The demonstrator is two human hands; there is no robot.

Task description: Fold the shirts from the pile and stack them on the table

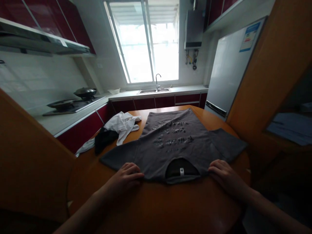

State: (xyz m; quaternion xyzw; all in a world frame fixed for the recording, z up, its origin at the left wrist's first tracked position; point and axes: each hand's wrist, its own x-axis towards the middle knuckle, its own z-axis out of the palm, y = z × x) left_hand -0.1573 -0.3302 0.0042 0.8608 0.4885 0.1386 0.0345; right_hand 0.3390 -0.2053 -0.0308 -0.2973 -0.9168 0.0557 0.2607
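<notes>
head view: your grey T-shirt (pixel 175 139) lies flat, print up, on round wooden table (pixel 170 204)
left hand (pixel 128 177): fingers curled, pressing left shoulder
right hand (pixel 225 177): flat on right shoulder
progress: spread smooth; no fold yet
aside: white garment (pixel 123 125) heaped

Nothing here can be read letter for letter. The grey T-shirt (pixel 175 143) spread on the counter (pixel 156 201) carries several rows of pale printed lettering across its chest, upside down from this view and too blurred to make out. Inside its neck opening sits a small white tag (pixel 181 171) with a dark mark on it, too small to tell. The refrigerator (pixel 226 74) bears a blue and white sticker (pixel 249 36) near its top corner, with coloured bars, and its print is likewise too fine to read.
</notes>
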